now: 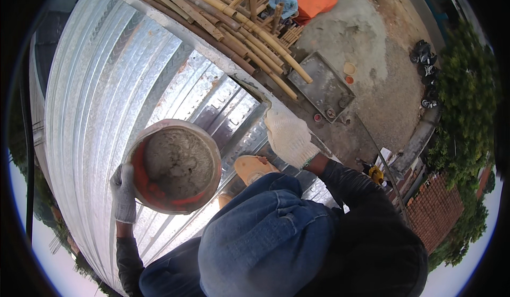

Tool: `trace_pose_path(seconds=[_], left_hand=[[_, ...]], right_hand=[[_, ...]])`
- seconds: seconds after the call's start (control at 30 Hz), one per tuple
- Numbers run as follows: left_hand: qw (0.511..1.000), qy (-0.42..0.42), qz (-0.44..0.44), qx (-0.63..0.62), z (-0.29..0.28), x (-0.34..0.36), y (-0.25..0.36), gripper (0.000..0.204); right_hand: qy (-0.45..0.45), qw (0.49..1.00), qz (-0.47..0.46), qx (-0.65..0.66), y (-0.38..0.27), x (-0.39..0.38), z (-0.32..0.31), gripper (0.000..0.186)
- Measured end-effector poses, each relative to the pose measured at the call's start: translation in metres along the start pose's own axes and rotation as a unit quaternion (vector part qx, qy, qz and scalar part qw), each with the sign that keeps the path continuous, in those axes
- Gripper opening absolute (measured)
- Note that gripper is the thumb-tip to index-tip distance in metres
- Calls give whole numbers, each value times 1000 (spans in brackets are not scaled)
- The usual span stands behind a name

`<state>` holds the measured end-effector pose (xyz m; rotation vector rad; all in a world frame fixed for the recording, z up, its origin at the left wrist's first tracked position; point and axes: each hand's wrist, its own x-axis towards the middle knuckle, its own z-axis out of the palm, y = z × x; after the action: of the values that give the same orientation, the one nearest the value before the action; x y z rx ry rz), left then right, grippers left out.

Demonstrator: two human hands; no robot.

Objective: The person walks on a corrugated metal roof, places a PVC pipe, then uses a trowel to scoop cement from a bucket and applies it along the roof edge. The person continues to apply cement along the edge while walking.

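Note:
A round bucket [139,183] of grey wet mortar [179,161] stands at my left, its inner wall reddish above the mix. My left hand [124,191], in a knitted glove, grips the bucket's left rim. In a pale knitted glove, my right hand [289,135] is at the edge of the ribbed metal sheeting [106,90], beside the concrete ledge [212,61]. Its fingers look curled together, and what they hold, if anything, is hidden. My tan boots [254,168] are on the sheeting between bucket and ledge.
Bamboo poles and planks [239,26] lie beyond the ledge. Far below are a mixing trough [323,82], a sand pile [353,37], an orange tarp [317,1] and a person in a light blue shirt [286,4]. Trees [470,84] and black bags [423,58] are at right.

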<state>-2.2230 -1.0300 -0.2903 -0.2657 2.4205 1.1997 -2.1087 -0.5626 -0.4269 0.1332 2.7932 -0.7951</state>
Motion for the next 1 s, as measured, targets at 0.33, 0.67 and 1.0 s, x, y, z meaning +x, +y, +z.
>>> trace_pose_path(seconds=[0.33, 0.67, 1.0], left_hand=[[1000, -6, 5, 10, -8, -1, -3, 34], [1000, -6, 5, 4, 4, -4, 4, 35], [1000, 15, -11, -11, 17, -14, 21, 33]], right_hand=[[24, 999, -39, -8, 12, -49, -63, 17], [-46, 992, 11, -115, 19, -61, -30, 24], [-132, 980, 69, -132, 19, -95, -78, 30]])
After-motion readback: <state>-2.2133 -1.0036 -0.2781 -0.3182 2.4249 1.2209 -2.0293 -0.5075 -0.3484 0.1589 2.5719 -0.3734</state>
